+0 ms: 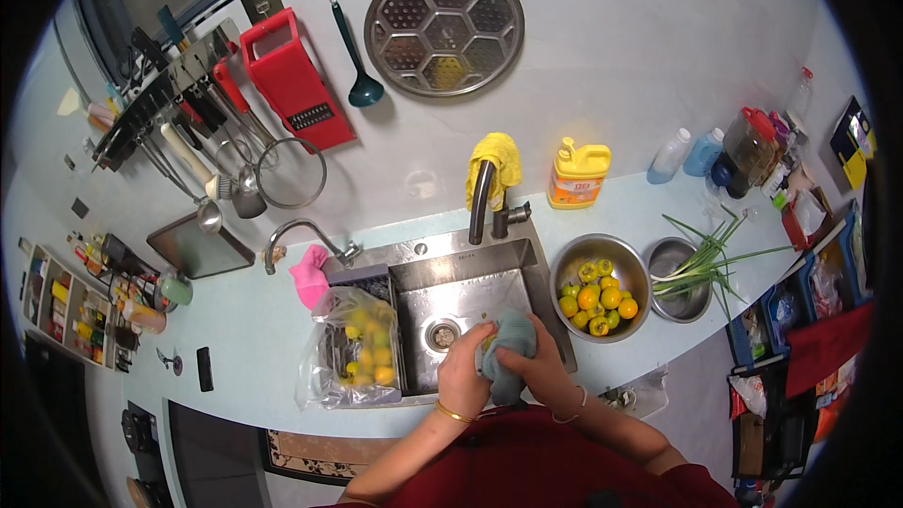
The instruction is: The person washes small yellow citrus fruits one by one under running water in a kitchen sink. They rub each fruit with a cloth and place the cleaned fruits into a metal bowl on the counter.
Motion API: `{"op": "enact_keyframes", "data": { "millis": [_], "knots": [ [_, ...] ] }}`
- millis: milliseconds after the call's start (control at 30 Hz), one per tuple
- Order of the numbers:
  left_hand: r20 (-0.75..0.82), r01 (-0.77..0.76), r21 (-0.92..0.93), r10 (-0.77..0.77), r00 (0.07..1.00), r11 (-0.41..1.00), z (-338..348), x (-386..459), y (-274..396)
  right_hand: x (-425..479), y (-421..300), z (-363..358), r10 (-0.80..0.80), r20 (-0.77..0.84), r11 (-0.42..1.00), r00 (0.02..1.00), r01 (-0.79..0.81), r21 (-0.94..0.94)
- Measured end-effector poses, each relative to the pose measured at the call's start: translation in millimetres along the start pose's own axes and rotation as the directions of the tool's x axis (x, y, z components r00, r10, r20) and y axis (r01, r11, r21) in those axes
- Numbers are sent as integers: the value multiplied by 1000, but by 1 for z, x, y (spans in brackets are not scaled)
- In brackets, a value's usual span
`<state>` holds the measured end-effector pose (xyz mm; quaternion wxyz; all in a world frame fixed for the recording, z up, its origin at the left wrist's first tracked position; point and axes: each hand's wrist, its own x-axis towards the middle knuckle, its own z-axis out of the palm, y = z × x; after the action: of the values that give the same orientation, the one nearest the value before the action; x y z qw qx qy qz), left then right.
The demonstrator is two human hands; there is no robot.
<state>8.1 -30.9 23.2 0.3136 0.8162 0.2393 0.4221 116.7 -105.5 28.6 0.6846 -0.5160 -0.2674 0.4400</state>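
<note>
Over the near right part of the steel sink (pixel 465 296), both hands meet around a grey-green cloth (pixel 511 346). My left hand (pixel 465 370) holds a small fruit, mostly hidden, against the cloth; a bit of yellow-green shows between the fingers. My right hand (pixel 540 367) grips the cloth from the other side. A steel bowl (pixel 631 252) to the right holds several yellow-green and orange fruits (pixel 589 296), perhaps persimmons. Left in the sink, a clear plastic bag (pixel 317 360) with more such fruits (pixel 367 356) lies in a grey drain basket (pixel 395 310).
A smaller steel bowl (pixel 681 307) with green onions (pixel 705 261) stands right of the fruit bowl. Behind the sink are a dark faucet (pixel 482 201) draped with a yellow cloth (pixel 497 155) and a yellow detergent jug (pixel 578 176). A curved chrome tap (pixel 300 226) rises beside a pink cloth (pixel 309 276).
</note>
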Motion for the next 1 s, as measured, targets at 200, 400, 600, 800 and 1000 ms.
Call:
{"op": "enact_keyframes", "data": {
  "millis": [200, 400, 600, 800, 1000],
  "knots": [
    [26, -95, -39, 96, 995, 995, -3, 7, 10, 6, 4, -7, 156, -97, 930, 983, -113, 350],
    [17, -139, 88, 138, 990, 986, -11, 8, 9, 1, -7, -1, 85, 6, 991, 996, -85, 102],
    [84, -161, -1, 160, 984, 987, -13, 8, 8, -1, -1, -4, 65, -20, 996, 998, -63, 66],
    [56, -26, -37, 28, 998, 999, -12, 6, 9, 3, -4, -7, 289, 37, 794, 957, -261, 550],
    [54, 20, -160, -11, 998, 987, -7, 7, -7, -1, 5, -11, 231, 63, 838, 971, -231, 494]
  ]
}}
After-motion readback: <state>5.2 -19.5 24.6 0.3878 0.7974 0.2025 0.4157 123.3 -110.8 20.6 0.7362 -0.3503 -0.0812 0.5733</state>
